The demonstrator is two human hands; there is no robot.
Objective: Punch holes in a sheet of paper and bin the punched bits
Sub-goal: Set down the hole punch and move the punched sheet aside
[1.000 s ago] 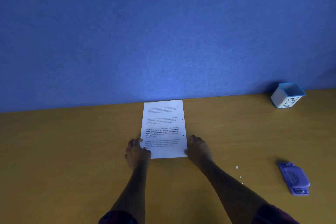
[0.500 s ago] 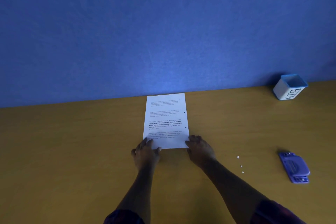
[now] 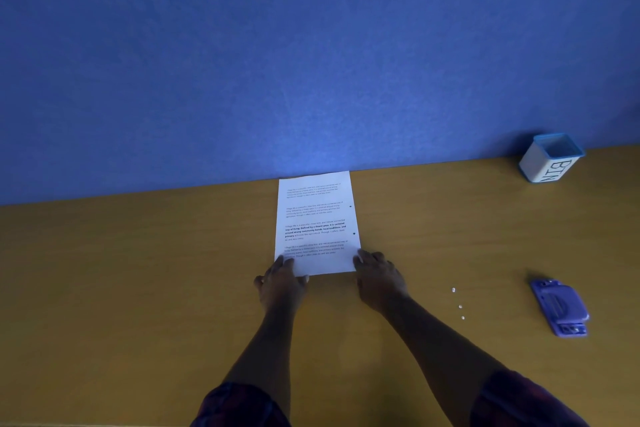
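Observation:
A white printed sheet of paper (image 3: pixel 317 222) lies flat on the wooden desk (image 3: pixel 138 288), its far edge against the blue partition. Two punched holes show along its right margin. My left hand (image 3: pixel 281 282) rests on the sheet's near left corner, fingers laid over the paper. At the near right corner, my right hand (image 3: pixel 379 276) touches the edge with its fingertips. Three small white punched bits (image 3: pixel 459 305) lie on the desk to the right of my right arm. Further right sits the purple hole punch (image 3: pixel 560 308). A white cup with a blue rim, marked BIN (image 3: pixel 550 159), stands at the back right.
The blue partition wall (image 3: pixel 311 62) runs along the desk's far edge. Bare desk surface stretches left of the sheet and between the sheet and the punch. Dark patterned sleeves (image 3: pixel 239 406) show at the bottom.
Both hands have slid the sheet away from me until its far edge meets the partition. My left hand moved from the sheet's left side to its near corner.

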